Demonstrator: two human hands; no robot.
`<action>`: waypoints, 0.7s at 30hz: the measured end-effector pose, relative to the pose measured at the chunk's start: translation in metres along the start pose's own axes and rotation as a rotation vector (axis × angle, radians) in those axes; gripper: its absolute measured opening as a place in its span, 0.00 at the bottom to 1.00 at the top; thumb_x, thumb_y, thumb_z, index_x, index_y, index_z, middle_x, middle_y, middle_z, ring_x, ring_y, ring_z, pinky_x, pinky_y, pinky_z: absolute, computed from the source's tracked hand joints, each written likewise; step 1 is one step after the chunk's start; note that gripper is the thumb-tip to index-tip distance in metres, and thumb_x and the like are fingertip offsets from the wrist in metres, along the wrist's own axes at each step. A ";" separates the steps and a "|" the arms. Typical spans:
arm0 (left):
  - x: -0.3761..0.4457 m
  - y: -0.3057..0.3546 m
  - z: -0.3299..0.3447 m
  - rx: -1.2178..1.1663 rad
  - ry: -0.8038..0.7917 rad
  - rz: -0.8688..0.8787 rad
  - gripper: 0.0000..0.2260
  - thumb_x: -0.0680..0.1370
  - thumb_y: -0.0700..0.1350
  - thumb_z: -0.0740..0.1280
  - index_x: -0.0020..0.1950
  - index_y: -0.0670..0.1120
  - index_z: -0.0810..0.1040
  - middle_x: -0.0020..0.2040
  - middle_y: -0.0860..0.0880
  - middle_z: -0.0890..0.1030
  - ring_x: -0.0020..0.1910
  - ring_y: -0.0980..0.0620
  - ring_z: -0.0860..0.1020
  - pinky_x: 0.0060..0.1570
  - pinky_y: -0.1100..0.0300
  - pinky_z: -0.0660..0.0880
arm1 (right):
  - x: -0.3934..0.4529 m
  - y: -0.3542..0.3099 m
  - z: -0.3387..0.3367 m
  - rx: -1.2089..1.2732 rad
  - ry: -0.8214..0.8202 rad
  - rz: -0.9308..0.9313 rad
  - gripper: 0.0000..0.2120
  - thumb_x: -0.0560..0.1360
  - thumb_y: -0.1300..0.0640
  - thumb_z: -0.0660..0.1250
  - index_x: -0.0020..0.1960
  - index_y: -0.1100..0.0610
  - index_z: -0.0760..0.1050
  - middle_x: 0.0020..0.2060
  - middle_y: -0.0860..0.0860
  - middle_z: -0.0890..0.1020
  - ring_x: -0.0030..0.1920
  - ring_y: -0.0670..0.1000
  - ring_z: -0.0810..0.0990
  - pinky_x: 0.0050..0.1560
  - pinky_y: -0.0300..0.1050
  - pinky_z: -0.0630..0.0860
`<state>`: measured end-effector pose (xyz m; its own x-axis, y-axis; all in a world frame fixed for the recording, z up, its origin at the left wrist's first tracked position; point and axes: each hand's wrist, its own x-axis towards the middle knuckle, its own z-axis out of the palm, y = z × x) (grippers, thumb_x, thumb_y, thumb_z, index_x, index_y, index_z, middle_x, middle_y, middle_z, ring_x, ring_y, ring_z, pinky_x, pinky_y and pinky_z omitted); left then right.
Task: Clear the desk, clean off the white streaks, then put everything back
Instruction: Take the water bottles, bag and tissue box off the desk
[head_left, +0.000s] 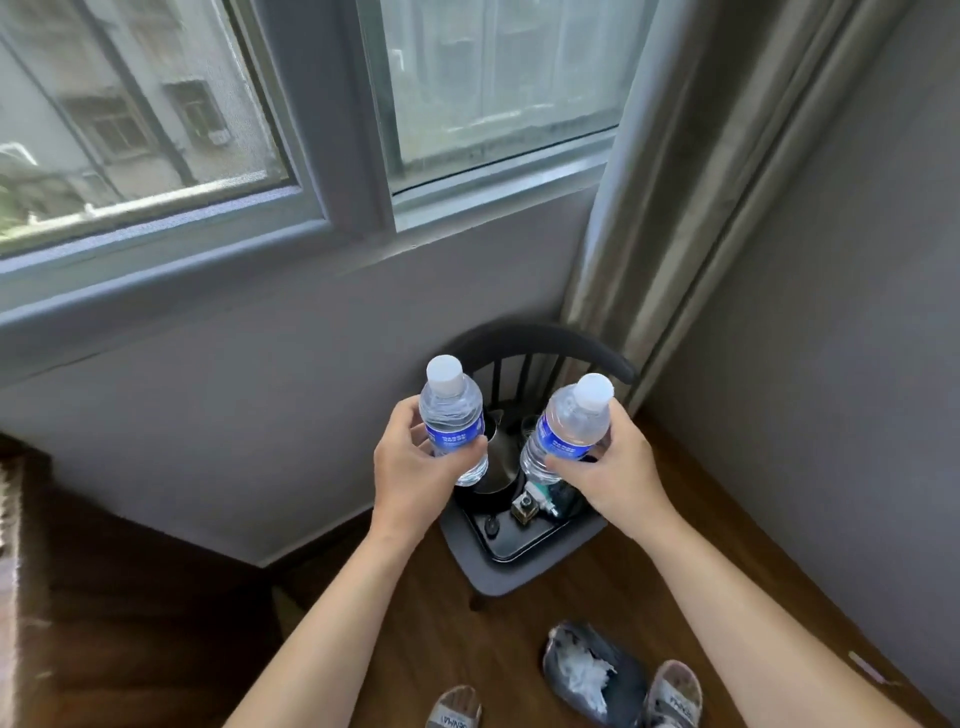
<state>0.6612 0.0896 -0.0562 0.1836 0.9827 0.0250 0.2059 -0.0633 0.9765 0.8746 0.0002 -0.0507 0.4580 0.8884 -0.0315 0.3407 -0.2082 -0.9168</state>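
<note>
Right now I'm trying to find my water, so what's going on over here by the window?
A person holds two water bottles over a dark chair in the corner. The left hand grips the left bottle, the right hand the right bottle; both are capped, neither set down. On the chair seat a black tray already holds a metal kettle and small items. A bin with crumpled tissue stands on the floor near the person's feet.

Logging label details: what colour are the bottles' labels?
Blue, on both bottles, head view.
</note>
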 end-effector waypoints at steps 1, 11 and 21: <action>0.001 0.000 0.011 0.005 0.033 -0.008 0.26 0.69 0.45 0.84 0.63 0.53 0.78 0.56 0.60 0.84 0.56 0.59 0.83 0.50 0.46 0.85 | 0.013 0.006 -0.007 0.001 -0.027 -0.020 0.33 0.67 0.59 0.83 0.67 0.46 0.73 0.58 0.40 0.82 0.59 0.42 0.81 0.61 0.47 0.81; 0.030 0.016 0.088 0.101 0.279 -0.083 0.26 0.66 0.44 0.85 0.58 0.50 0.76 0.51 0.56 0.84 0.50 0.58 0.83 0.53 0.56 0.81 | 0.117 0.039 -0.052 0.000 -0.196 -0.071 0.26 0.64 0.56 0.81 0.56 0.41 0.75 0.49 0.42 0.85 0.51 0.45 0.84 0.56 0.53 0.82; 0.122 -0.038 0.124 0.131 0.326 -0.228 0.23 0.65 0.45 0.84 0.55 0.50 0.79 0.46 0.59 0.84 0.45 0.63 0.81 0.50 0.61 0.78 | 0.191 0.076 -0.013 -0.051 -0.101 -0.008 0.23 0.66 0.59 0.81 0.55 0.45 0.75 0.44 0.39 0.83 0.44 0.34 0.80 0.42 0.27 0.73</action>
<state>0.7946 0.1906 -0.1165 -0.1906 0.9764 -0.1015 0.3304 0.1612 0.9300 0.9989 0.1484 -0.1216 0.3708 0.9263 -0.0665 0.3863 -0.2190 -0.8960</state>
